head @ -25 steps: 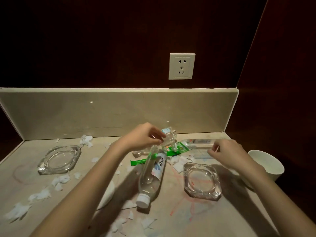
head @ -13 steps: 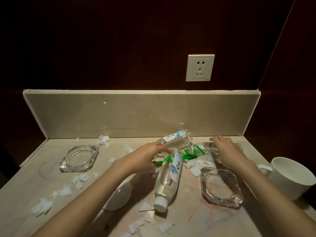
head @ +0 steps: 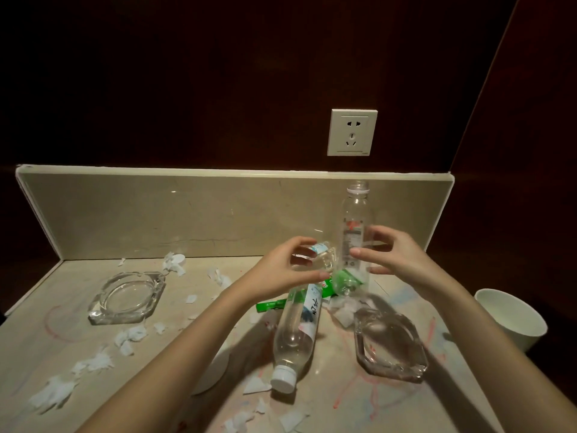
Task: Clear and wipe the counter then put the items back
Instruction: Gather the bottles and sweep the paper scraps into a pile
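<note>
A small clear bottle (head: 323, 256) is being gripped in the curled fingers of the left hand (head: 282, 271), tilted above the counter (head: 78, 345). An uncapped bottle (head: 356, 232) is being held upright by the right hand (head: 398, 260), thumb and fingers loosely curved round its lower body. Below them, a capped bottle (head: 296, 332) is lying on its side across a green wrapper (head: 270, 305), between scattered paper scraps (head: 96, 360) and a glass ashtray (head: 388, 345). Another ashtray (head: 126, 296) is sitting well to the left.
</note>
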The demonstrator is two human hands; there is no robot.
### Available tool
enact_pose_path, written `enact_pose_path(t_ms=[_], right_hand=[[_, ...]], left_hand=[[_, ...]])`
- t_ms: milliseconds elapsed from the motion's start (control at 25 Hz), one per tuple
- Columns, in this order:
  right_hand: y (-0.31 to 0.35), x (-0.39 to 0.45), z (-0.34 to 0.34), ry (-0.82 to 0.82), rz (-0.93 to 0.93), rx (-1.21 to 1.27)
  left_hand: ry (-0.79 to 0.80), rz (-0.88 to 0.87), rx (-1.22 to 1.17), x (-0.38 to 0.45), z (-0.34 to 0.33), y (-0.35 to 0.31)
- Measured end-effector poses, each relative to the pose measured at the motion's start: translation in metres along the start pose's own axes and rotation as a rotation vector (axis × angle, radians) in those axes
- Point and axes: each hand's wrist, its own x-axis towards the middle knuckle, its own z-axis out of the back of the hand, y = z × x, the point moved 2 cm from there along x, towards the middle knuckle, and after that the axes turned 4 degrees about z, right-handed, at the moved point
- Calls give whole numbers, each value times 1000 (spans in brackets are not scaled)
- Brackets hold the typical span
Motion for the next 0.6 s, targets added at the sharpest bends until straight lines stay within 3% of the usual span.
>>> enact_pose_path(t_ms=[360,600], right_hand=[[30,0,-69,232,82,164],[19,11,-111,336,146,-181]], left_hand=[[-97,24,-224,-33,33,11],[-272,133,-235,-86,94,45]])
